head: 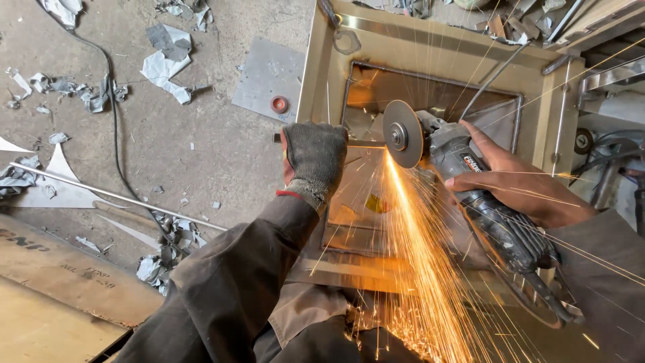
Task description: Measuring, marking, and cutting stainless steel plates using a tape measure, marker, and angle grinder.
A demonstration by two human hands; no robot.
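One angle grinder (pixel 484 202), grey and black, with one round disc (pixel 402 134) standing on edge against one square steel frame (pixel 430 50) on the concrete floor (pixel 222 154); one stream of orange sparks (pixel 420 269) falls toward the camera. Right hand (pixel 517 178), bare: grip clenched around the grinder body. Left hand (pixel 312 158), in one grey knit glove: grip closed over the grinder's side handle, mostly hidden. One steel rod (pixel 114 195), one flat plate (pixel 269 77), many scattered metal offcuts (pixel 164 60).

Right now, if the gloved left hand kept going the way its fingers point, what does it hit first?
Probably the grinder's disc. The left hand grips the side handle, knuckles toward the disc just to its right, above the metal frame. Depth is unclear; it might pass behind.
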